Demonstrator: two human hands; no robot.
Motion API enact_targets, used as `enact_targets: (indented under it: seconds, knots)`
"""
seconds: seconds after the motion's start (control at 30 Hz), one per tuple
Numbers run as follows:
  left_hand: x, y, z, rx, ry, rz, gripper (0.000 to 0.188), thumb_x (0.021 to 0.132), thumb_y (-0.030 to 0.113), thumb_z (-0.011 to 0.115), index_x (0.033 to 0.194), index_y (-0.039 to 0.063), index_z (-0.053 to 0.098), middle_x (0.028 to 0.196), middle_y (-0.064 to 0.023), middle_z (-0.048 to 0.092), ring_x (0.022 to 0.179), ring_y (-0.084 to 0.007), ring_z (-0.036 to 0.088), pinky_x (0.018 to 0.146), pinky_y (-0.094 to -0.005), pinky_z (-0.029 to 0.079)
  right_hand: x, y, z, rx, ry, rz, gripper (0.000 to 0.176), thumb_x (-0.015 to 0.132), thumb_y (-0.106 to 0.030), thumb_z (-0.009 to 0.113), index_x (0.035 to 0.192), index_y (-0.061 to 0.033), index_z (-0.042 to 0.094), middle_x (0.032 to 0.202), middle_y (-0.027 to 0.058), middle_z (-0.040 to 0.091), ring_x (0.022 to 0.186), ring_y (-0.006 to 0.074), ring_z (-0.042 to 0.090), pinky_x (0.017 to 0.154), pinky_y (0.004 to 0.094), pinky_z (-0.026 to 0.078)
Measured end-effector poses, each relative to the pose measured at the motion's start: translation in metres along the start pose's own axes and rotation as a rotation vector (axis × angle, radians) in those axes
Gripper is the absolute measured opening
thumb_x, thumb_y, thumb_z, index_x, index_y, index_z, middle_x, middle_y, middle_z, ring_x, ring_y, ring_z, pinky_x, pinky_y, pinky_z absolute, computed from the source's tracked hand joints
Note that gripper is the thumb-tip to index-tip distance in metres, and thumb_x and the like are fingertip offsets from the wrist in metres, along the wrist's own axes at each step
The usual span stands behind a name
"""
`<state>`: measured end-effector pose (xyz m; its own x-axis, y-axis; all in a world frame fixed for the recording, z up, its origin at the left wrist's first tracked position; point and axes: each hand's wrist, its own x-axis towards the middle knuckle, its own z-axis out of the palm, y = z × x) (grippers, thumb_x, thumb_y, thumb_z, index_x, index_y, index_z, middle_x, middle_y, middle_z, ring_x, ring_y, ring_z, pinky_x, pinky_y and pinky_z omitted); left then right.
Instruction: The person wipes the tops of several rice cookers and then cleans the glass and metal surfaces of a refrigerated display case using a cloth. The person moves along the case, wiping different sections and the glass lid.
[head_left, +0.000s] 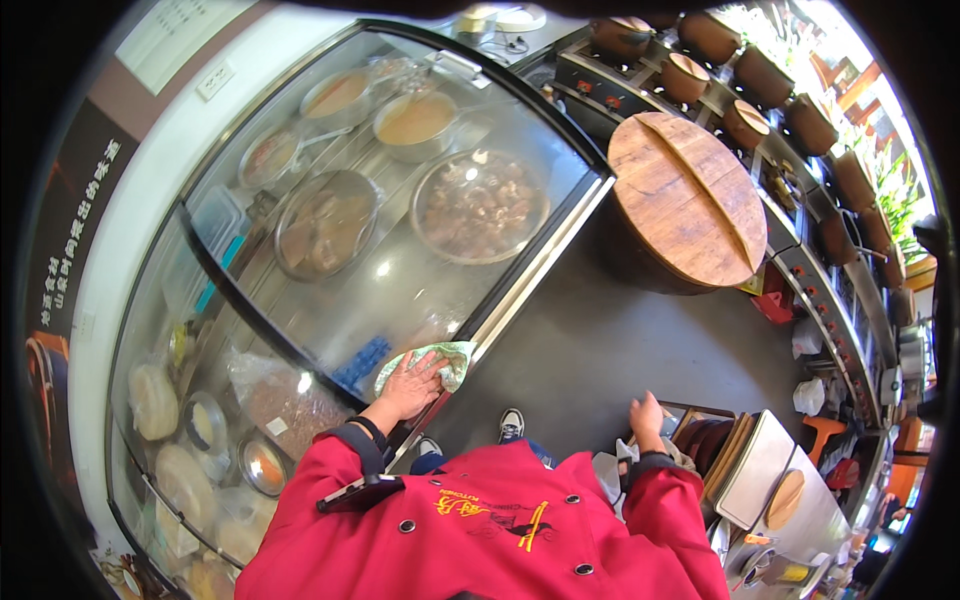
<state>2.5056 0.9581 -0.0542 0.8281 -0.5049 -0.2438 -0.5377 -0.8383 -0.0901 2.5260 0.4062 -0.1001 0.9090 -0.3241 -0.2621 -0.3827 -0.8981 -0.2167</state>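
My left hand (411, 385) lies with spread fingers on a pale green patterned cloth (457, 360), pressing it against the near corner of the glass top of a display case (420, 300). Beneath the glass are a basin of meat chunks (480, 206), a basin with larger pieces (328, 225), a pot of yellowish liquid (415, 124) and a blue item (362, 362). My right hand (646, 414) hangs over the floor at my other side, beside a rack of boards; its fingers look curled, and whether it holds anything cannot be told.
A large round wooden lid (686, 199) covers a dark vessel beyond the case's corner. Clay pots (763, 75) stand along a curved stove counter (806, 289) at the right. Near my right arm are upright trays and boards (754, 469) and a worktop with an oval wooden board (785, 500).
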Motion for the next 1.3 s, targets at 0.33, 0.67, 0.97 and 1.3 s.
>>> enact_targets:
  seconds: [0.33,0.67,0.97,1.3]
  knots:
    - [0.191,-0.009,-0.037,-0.094,0.166,-0.043,0.036,0.095,0.037,0.048,0.122,0.019,0.062,0.157,0.0011,0.028,0.148,-0.0263,0.015,0.115,-0.0593,0.012,-0.117,0.164,0.122,0.067,-0.507,0.234,0.042,0.083,-0.037,0.065,0.096,0.0034,0.071,0.100,0.0270,0.068,0.101,0.0407,0.065,0.088,0.0458,0.051]
    - [0.385,-0.026,-0.065,-0.084,0.133,-0.038,0.043,0.097,0.034,0.040,0.136,0.021,0.051,0.160,0.0028,0.022,0.149,-0.0253,0.011,0.117,-0.0578,0.003,-0.007,0.068,0.027,0.300,-0.401,0.476,0.048,0.084,-0.038,0.065,0.111,0.0012,0.069,0.106,0.0229,0.069,0.106,0.0358,0.065,0.092,0.0409,0.050]
    - [0.502,-0.037,-0.084,-0.085,0.276,-0.020,0.040,0.093,0.030,0.048,0.129,0.016,0.057,0.157,-0.0002,0.029,0.148,-0.0250,0.017,0.116,-0.0575,0.006,0.103,-0.022,-0.045,0.428,-0.222,0.261,0.049,0.088,-0.032,0.063,0.121,0.0038,0.061,0.114,0.0216,0.067,0.110,0.0318,0.064,0.094,0.0371,0.049]
    - [0.558,-0.025,-0.091,-0.110,0.239,-0.205,0.033,0.094,0.023,0.043,0.123,0.021,0.058,0.159,0.0035,0.024,0.148,-0.0235,0.016,0.115,-0.0571,0.012,0.169,0.037,-0.053,0.185,-0.571,0.360,0.045,0.084,-0.036,0.063,0.108,0.0009,0.070,0.106,0.0213,0.070,0.105,0.0352,0.065,0.092,0.0409,0.050]
